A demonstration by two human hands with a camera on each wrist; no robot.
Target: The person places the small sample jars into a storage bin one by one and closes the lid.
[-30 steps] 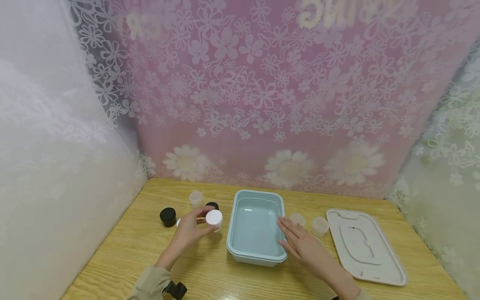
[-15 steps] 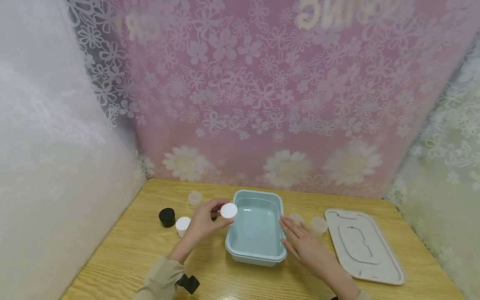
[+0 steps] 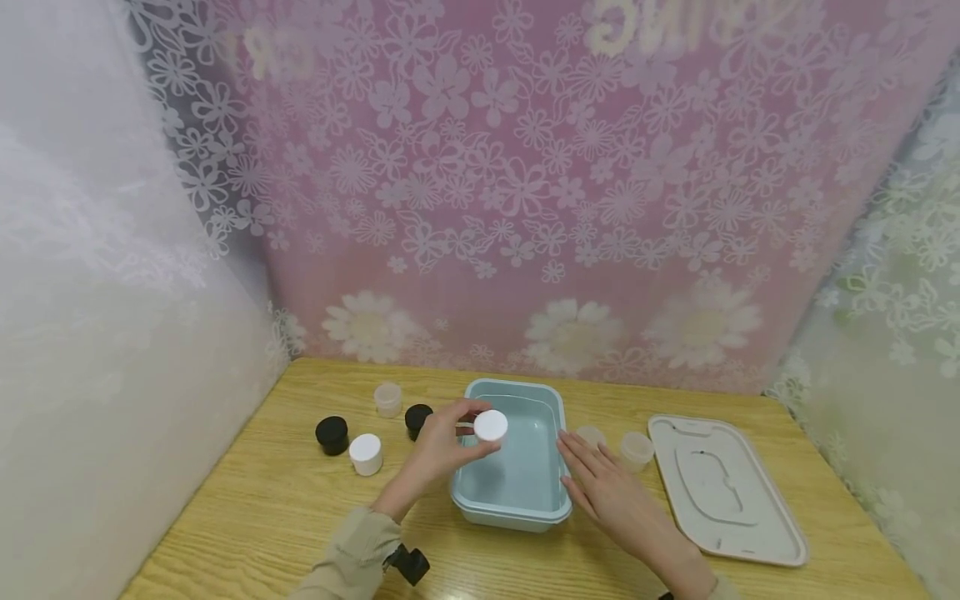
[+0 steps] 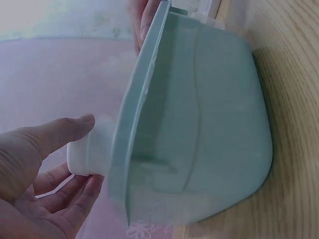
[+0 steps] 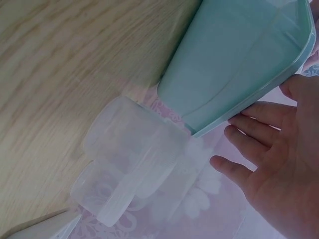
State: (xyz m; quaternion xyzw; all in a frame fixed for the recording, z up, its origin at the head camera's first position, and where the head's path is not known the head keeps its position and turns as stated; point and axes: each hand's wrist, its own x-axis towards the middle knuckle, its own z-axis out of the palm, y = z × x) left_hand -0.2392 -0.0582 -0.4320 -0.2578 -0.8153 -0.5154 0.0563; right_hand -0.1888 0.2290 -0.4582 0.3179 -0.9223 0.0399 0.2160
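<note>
Pinching a white-capped jar (image 3: pixel 491 430) by its sides, the left hand (image 3: pixel 438 450) holds it in a fingertip grip over the near-left part of the blue tub (image 3: pixel 551 400). It looks light, rigid and smooth, likely slippery, so the sides below the cap seem the best hold. The right hand (image 3: pixel 600 487) lies flat, fingers straight, against the tub's right rim. Other jars stand left and right on the counter (image 3: pixel 262 517); the tub's inside is open room.

Soft, even light — faint shadows, hazy wrist views, and bowed, blurred edges in the head view.
</note>
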